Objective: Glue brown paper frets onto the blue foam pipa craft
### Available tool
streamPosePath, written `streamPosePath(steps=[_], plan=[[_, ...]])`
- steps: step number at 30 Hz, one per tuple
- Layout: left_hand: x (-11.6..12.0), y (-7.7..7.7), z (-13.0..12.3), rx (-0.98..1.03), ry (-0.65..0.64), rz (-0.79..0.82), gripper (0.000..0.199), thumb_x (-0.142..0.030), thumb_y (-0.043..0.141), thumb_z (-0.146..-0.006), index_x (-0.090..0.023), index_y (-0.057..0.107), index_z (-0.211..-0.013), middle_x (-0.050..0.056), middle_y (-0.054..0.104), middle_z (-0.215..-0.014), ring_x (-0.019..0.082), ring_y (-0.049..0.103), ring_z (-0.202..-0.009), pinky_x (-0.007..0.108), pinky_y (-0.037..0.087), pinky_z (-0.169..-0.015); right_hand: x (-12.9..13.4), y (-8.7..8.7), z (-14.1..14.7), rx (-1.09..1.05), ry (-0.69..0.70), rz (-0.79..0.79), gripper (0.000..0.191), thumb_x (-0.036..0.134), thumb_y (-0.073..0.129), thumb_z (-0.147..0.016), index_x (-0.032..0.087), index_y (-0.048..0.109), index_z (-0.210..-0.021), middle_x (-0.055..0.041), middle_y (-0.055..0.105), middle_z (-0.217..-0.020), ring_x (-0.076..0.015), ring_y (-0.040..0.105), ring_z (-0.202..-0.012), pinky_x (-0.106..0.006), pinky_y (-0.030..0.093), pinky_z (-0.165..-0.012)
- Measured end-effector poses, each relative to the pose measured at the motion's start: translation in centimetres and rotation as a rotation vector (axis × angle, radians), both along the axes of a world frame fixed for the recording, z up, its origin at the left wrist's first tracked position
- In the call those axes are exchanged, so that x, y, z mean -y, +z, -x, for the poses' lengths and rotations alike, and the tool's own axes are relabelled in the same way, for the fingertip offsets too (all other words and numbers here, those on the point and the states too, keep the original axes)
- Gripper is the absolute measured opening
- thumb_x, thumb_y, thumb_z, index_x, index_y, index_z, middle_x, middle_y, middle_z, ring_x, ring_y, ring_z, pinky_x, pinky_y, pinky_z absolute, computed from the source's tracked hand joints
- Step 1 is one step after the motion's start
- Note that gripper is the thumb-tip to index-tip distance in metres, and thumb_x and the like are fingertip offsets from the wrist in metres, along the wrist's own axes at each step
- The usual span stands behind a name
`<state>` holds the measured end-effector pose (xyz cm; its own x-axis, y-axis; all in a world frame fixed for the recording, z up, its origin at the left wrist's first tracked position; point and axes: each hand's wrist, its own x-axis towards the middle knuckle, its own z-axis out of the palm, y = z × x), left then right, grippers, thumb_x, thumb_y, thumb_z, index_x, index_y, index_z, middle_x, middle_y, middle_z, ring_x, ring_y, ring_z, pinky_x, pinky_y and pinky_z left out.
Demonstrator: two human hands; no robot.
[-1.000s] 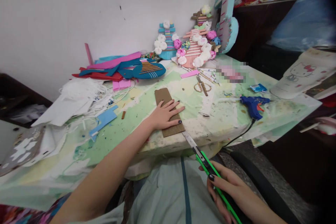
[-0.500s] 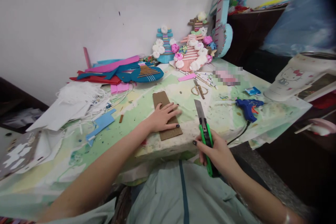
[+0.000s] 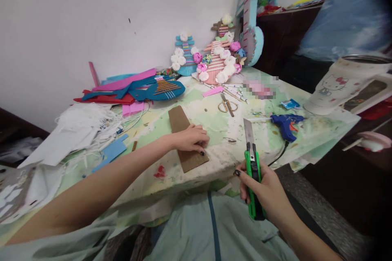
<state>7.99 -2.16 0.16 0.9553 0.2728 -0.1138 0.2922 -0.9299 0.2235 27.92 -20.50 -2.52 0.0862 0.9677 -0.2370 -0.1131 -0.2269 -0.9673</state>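
Observation:
A brown cardboard strip (image 3: 191,161) lies on the table near its front edge. Across its middle rests my left hand (image 3: 191,138), fingers curled together at the strip's right edge, thumb bent towards them; the fingertips are partly hidden. To the right, my right hand (image 3: 260,183) is wrapped round a green and black utility knife (image 3: 253,167). Its broad blade (image 3: 248,132) is out and points up and away, over the table's front part, apart from the cardboard.
Gold-handled scissors (image 3: 227,105) lie behind the knife. A blue glue gun (image 3: 286,125) and a white tumbler (image 3: 333,85) stand to the right. White strings (image 3: 82,120), blue scraps (image 3: 113,151) and a blue fish-shaped piece (image 3: 162,90) are at left. Flower-decorated crafts (image 3: 216,63) stand behind.
My left hand's spread fingers have curled in. The cardboard strip has shifted slightly and turned a little. My right hand has moved right with the knife, and the view has shifted slightly.

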Motion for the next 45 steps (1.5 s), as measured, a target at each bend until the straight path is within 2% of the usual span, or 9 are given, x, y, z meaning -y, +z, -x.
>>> streamPosePath(steps=[11, 15, 18, 20, 23, 25, 27, 35, 45], plan=[[0.1, 0.0, 0.5, 0.050, 0.072, 0.180, 0.022, -0.036, 0.054, -0.086, -0.018, 0.053, -0.075, 0.003, 0.056, -0.075, 0.016, 0.049, -0.074, 0.027, 0.034, -0.071, 0.7, -1.0, -1.8, 0.000, 0.037, 0.033, 0.031, 0.043, 0.061, -0.076, 0.020, 0.043, -0.087, 0.0072, 0.052, -0.041, -0.0108, 0.049, -0.034, -0.018, 0.040, -0.034], [1.1, -0.2, 1.2, 0.045, 0.317, 0.246, 0.015, -0.029, 0.057, -0.082, -0.018, 0.053, -0.073, 0.002, 0.056, -0.074, 0.015, 0.049, -0.070, 0.025, 0.034, -0.063, 1.0, -1.5, -2.6, 0.065, 0.088, 0.067, 0.034, 0.041, 0.061, -0.074, 0.021, 0.042, -0.094, 0.0100, 0.049, -0.042, -0.0123, 0.049, -0.032, -0.019, 0.038, -0.031], [1.8, -0.5, 1.8, 0.056, 0.518, 0.240, 0.015, -0.028, 0.055, -0.080, -0.017, 0.053, -0.070, 0.002, 0.057, -0.072, 0.015, 0.050, -0.067, 0.025, 0.034, -0.061, 1.2, -2.0, -3.7, 0.215, 0.239, 0.055, 0.035, 0.034, 0.053, -0.078, 0.018, 0.043, -0.108, 0.0092, 0.049, -0.045, -0.0145, 0.052, -0.035, -0.022, 0.040, -0.033], [2.2, -0.7, 2.0, 0.082, 0.596, 0.226, 0.016, -0.028, 0.053, -0.080, -0.017, 0.053, -0.069, 0.002, 0.057, -0.071, 0.016, 0.050, -0.067, 0.026, 0.034, -0.060, 1.1, -2.3, -4.6, 0.428, 0.328, -0.066, 0.036, 0.029, 0.047, -0.080, 0.017, 0.046, -0.114, 0.0042, 0.056, -0.055, -0.0169, 0.059, -0.047, -0.026, 0.048, -0.045], [2.9, -1.2, 2.1, 0.165, 0.695, 0.221, 0.015, -0.029, 0.052, -0.079, -0.018, 0.052, -0.069, 0.001, 0.055, -0.070, 0.016, 0.049, -0.067, 0.027, 0.035, -0.062, 0.7, -2.4, -5.9, 0.750, 0.391, -0.325, 0.040, 0.025, 0.043, -0.083, 0.016, 0.046, -0.122, -0.0077, 0.067, -0.089, -0.0223, 0.066, -0.082, -0.034, 0.052, -0.072], [3.4, -1.4, 2.3, 0.256, 0.704, 0.236, 0.015, -0.030, 0.051, -0.079, -0.018, 0.050, -0.069, 0.001, 0.054, -0.072, 0.016, 0.048, -0.070, 0.028, 0.035, -0.064, 0.5, -2.4, -6.3, 0.849, 0.449, -0.398, 0.046, 0.022, 0.043, -0.085, 0.017, 0.039, -0.130, -0.0115, 0.064, -0.110, -0.0231, 0.063, -0.098, -0.034, 0.049, -0.081], [3.9, -1.4, 2.5, 0.353, 0.673, 0.288, 0.015, -0.029, 0.049, -0.081, -0.018, 0.050, -0.071, 0.001, 0.053, -0.075, 0.016, 0.048, -0.073, 0.028, 0.036, -0.067, 0.5, -2.4, -6.3, 0.895, 0.501, -0.397, 0.050, 0.021, 0.043, -0.087, 0.019, 0.032, -0.135, -0.0111, 0.062, -0.115, -0.0216, 0.063, -0.099, -0.031, 0.050, -0.079], [4.2, -1.5, 3.7, 0.466, 0.628, 0.521, 0.018, -0.030, 0.052, -0.082, -0.016, 0.051, -0.071, -0.001, 0.049, -0.070, 0.013, 0.043, -0.068, 0.026, 0.034, -0.064, 1.3, -2.7, -3.8, 1.170, 0.381, -0.535, 0.045, 0.032, 0.045, -0.091, 0.020, 0.039, -0.134, -0.0114, 0.065, -0.111, -0.0254, 0.068, -0.086, -0.036, 0.054, -0.074], [4.0, -1.7, 3.9, 0.449, 0.612, 0.539, 0.021, -0.034, 0.052, -0.083, -0.016, 0.051, -0.072, -0.001, 0.050, -0.071, 0.013, 0.043, -0.068, 0.026, 0.034, -0.065, 1.6, -1.7, -1.9, 1.378, 0.438, -0.563, 0.049, 0.026, 0.044, -0.091, 0.020, 0.035, -0.139, -0.0102, 0.066, -0.100, -0.0209, 0.067, -0.071, -0.027, 0.049, -0.055]])
